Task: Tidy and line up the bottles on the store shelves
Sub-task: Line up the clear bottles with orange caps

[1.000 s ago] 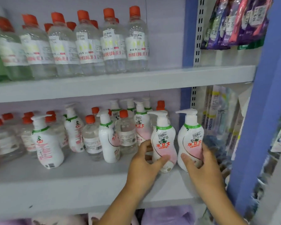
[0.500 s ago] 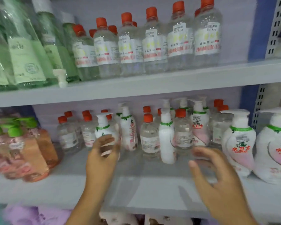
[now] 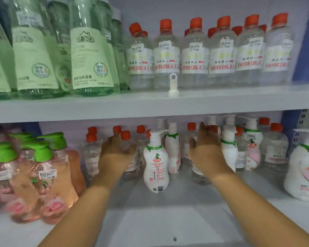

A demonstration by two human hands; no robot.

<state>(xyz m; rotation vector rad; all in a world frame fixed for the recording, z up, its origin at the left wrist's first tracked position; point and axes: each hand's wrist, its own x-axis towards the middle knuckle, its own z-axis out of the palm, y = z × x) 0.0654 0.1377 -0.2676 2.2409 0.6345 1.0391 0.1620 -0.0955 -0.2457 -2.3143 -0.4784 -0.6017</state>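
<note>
— Red caps everywhere on my feed. Where do my hands sit among them?

— Both are in on the lower shelf (image 3: pixel 168 220). Your left hand (image 3: pixel 115 157) is wrapped round a clear bottle with a red cap (image 3: pixel 125 135), in the cluster left of centre. Your right hand (image 3: pixel 208 155) is curled against another clear red-capped bottle (image 3: pixel 197 172), whose base shows under your palm.

— Is the right one really gripping?

— The fingers bend round it, but the picture is smeared, so I cannot tell how tight.

— What stands between my hands?

— A white pump bottle with a green collar (image 3: pixel 155 163), upright, in front of the others and touching neither hand. A second white pump bottle (image 3: pixel 173 148) stands just behind it.

— And beyond my right hand?

— A white pump bottle (image 3: pixel 229 148) just beside your fingers, then more clear bottles, and a big white-and-pink pump bottle (image 3: pixel 304 168) at the far right edge.

— Left side?

— Peach-coloured bottles with green pumps (image 3: pixel 48 175), crowded together, well apart from your left hand.

— Upper shelf?

— Tall green bottles (image 3: pixel 89 57) on the left, a row of clear red-capped bottles (image 3: pixel 194 56) on the right, and a loose white pump head (image 3: pixel 173 86) standing at the shelf's front edge.
</note>
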